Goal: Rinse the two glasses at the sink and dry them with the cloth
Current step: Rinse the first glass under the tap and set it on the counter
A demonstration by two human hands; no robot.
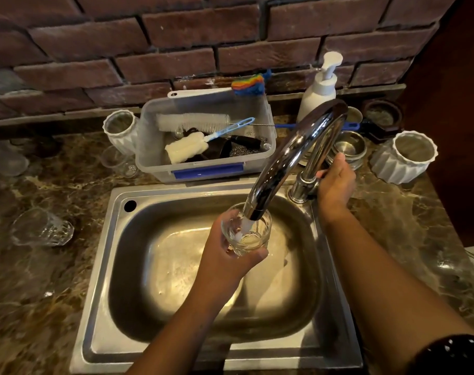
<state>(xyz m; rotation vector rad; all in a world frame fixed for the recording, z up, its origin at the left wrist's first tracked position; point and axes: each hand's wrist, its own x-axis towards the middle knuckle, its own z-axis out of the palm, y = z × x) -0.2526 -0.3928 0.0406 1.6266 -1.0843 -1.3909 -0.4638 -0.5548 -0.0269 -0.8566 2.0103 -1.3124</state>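
My left hand (225, 255) wraps its fingers around a faceted glass (248, 231) under the curved chrome tap (292, 155); my right hand (335, 182) grips its lever.

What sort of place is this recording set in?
Probably a home kitchen or small bar: a steel sink set in a marble counter, a tub of bottle brushes, and a soap pump against a brick wall.

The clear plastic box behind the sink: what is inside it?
Inside the plastic box lie a white bottle brush, a sponge brush with a blue handle and dark items. The brushes cover whatever lies under them.
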